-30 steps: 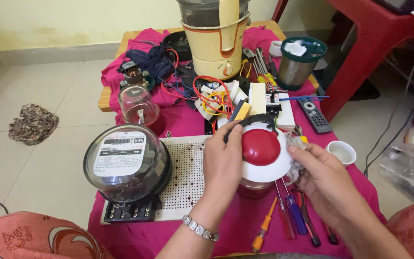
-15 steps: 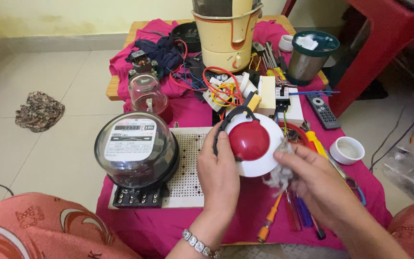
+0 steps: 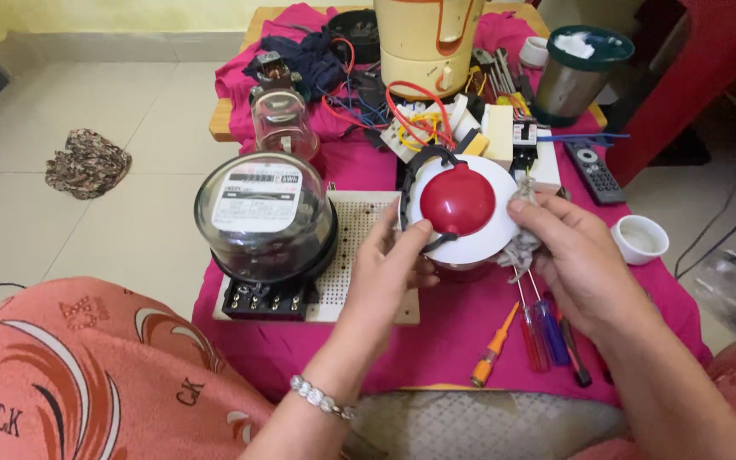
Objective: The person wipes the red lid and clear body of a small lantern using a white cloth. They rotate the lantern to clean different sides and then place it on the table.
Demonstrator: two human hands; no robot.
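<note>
Wiping step: left hand (image 3: 393, 264) grips the round red-domed white unit (image 3: 460, 209); right hand (image 3: 577, 255) pinches grey cloth (image 3: 520, 245) against its rim.

Pale square floor tiles (image 3: 87, 102) are filling the picture from nine to twelve o'clock, meeting a yellow wall (image 3: 129, 15) with a light skirting along the top edge. A low wooden table (image 3: 221, 129) under a magenta cloth (image 3: 470, 315) is occupying the centre, while a red plastic table (image 3: 692, 77) is standing at two o'clock. A crumpled patterned rag (image 3: 87, 162) is lying on the tiles at ten o'clock, and soft, even daylight is falling over the scene.
</note>
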